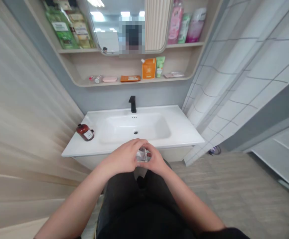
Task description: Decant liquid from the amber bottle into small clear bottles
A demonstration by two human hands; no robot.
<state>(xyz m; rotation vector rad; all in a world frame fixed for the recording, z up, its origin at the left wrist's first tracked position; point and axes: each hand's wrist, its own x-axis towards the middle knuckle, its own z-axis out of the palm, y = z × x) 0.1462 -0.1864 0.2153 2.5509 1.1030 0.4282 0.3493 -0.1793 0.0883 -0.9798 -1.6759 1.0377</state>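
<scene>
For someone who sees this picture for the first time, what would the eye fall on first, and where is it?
The eye goes first to the left hand and right hand, cupped around a small glass object at the near edge of the white sink. Just beyond them, the black faucet stands at the back of the basin, and a brown bottle sits at the sink's left end. Higher up, an orange pouch stands out on the shelf.
</scene>
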